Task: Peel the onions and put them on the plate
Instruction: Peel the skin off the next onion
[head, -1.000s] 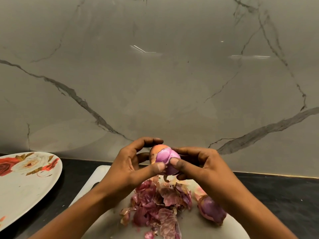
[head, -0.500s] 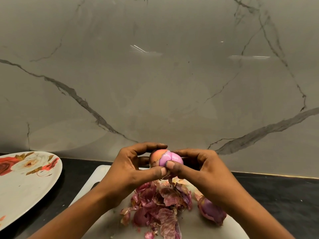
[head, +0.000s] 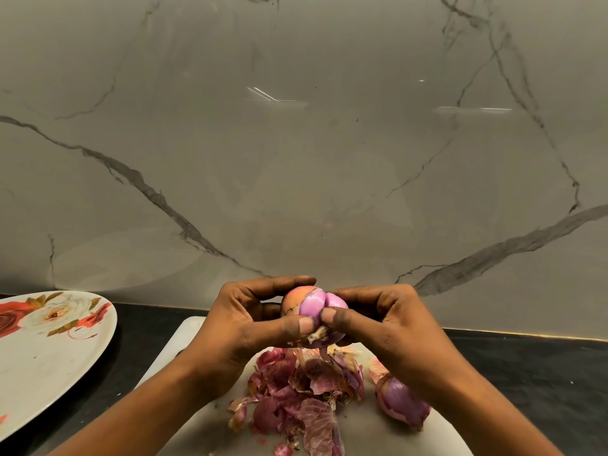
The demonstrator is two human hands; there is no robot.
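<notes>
Head view | left hand (head: 250, 324) and right hand (head: 388, 324) are clamping around half-skinned onion (head: 312, 306) above cutting board (head: 184, 340), thumbs pinching skin | second onion (head: 401, 403) lying beside peels (head: 302, 390), seemingly awaiting peeling | plate (head: 49, 357) showing no onions.

dim, warm light | glare streaks on marble wall (head: 273, 97) | wide-angle edge bending

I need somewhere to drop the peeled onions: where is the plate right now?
In the head view the floral plate lies at the far left on the dark counter, left of the white cutting board and the left hand.
</notes>
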